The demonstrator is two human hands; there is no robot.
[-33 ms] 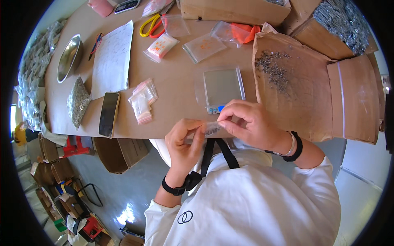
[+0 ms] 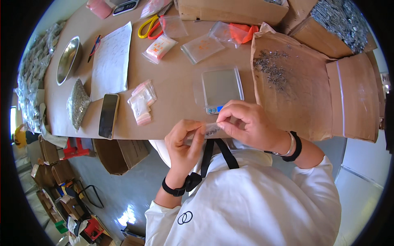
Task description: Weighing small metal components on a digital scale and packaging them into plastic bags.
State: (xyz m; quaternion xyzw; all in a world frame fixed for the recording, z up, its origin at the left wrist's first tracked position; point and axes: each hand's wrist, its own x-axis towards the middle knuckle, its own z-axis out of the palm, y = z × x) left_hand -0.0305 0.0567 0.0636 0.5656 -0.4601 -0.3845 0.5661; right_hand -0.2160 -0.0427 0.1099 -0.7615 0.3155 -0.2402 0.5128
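A small clear plastic bag (image 2: 212,130) with dark metal bits in it is stretched between my hands at the table's front edge. My left hand (image 2: 185,138) pinches one end between thumb and fingers. At the other end, the thumb and forefinger of my right hand (image 2: 243,123) press together on the bag's top edge. Just beyond my right hand lies a flat digital scale (image 2: 223,87) with nothing on its plate. Off to the left is a pile of small empty-looking zip bags (image 2: 142,100). Small screws or pins (image 2: 274,69) are scattered on a cardboard tray (image 2: 303,98) at the right.
Left on the table are a phone (image 2: 108,115), a filled bag of metal parts (image 2: 78,104), a steel bowl (image 2: 69,60) and a written sheet (image 2: 111,61). Farther back lie scissors (image 2: 150,28) and bag packs (image 2: 202,48). A box of metal parts (image 2: 340,24) stands far right.
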